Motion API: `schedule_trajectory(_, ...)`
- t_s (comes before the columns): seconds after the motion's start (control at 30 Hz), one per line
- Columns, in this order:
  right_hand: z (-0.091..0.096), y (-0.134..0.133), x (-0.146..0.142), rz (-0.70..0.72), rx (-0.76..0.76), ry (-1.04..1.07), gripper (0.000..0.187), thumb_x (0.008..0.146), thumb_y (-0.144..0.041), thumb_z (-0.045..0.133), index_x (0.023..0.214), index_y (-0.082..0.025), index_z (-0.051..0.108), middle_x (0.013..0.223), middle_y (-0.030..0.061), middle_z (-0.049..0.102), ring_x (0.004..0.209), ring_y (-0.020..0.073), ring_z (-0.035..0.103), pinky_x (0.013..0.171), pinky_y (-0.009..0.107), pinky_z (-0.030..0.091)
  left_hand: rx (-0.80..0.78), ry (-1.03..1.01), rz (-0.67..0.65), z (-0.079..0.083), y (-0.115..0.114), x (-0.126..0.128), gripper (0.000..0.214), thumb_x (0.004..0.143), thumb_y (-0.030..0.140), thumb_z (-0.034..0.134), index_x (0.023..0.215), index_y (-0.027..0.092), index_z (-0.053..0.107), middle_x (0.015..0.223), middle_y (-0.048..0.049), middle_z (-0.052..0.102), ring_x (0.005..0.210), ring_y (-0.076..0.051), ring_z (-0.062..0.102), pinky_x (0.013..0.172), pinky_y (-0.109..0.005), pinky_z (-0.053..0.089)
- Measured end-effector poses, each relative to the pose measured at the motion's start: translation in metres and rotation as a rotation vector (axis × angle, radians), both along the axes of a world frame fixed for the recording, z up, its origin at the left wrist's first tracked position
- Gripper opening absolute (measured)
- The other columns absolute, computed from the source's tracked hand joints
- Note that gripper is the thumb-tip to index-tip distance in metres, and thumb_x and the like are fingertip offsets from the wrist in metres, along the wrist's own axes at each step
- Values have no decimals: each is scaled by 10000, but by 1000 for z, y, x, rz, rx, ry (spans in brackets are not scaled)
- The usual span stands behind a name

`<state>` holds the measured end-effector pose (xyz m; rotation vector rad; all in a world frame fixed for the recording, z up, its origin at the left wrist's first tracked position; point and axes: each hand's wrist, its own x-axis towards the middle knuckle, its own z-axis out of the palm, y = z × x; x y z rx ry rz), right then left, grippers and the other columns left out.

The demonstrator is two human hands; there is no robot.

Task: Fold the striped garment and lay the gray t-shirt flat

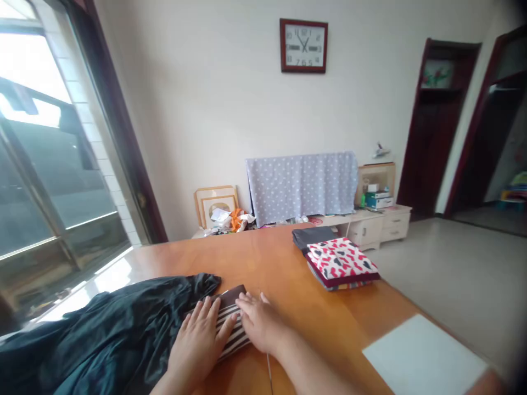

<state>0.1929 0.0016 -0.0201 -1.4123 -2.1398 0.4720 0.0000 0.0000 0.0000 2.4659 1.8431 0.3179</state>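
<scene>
Head: hands (198,339) partly hide striped cloth (236,341), seemingly folded.

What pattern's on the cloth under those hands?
The folded cloth has dark and white stripes, plus a plain brown part; it shows best in the head view.

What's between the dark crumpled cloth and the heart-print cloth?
In the head view: the striped folded cloth, left hand and right hand on it, then bare brown tabletop.
</scene>
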Motion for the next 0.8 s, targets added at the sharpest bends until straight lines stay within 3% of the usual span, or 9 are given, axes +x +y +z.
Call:
schedule_trajectory(0.13,-3,0,-4,-17,-54,-42,525,1011,-246,335,1505,-201,507,1594,95,437,1500,222,372,1267,513,155,5,-261,106,-7,-5,-18,731,855,671,545,1435,229,584,1608,-126,417,1552,-344,231,1258,-522,178)
schedule_trajectory(0.23,-5,1,-6,-28,-75,-42,531,1013,-247,319,1511,-213,502,1601,79,425,1508,201,356,1273,489,142,3,-487,138,-15,-6,-25,805,798,722,591,1429,221,584,1622,-134,384,1564,-326,197,1273,-475,144)
schedule_trajectory(0.33,-6,1,-9,-29,-82,-51,538,1015,-255,303,1516,-218,495,1609,67,413,1513,187,344,1276,476,137,12,-565,136,-21,-6,-28,835,793,728,598,1436,196,578,1629,-148,361,1570,-324,170,1280,-459,119)
schedule_trajectory(0.63,-10,1,-13,-60,-97,-105,536,1034,-288,281,1531,-234,472,1622,59,396,1528,204,312,1268,496,155,-2,-603,16,-43,10,-45,635,949,529,482,1450,148,559,1626,-143,380,1574,-283,163,1289,-461,123)
schedule_trajectory(0.8,-11,1,-14,-67,-89,-141,530,1037,-298,279,1525,-235,478,1627,52,390,1537,212,290,1268,508,135,-34,-1011,55,-35,14,-53,556,963,569,469,1294,181,690,1502,-116,566,1500,-290,375,1274,-462,204)
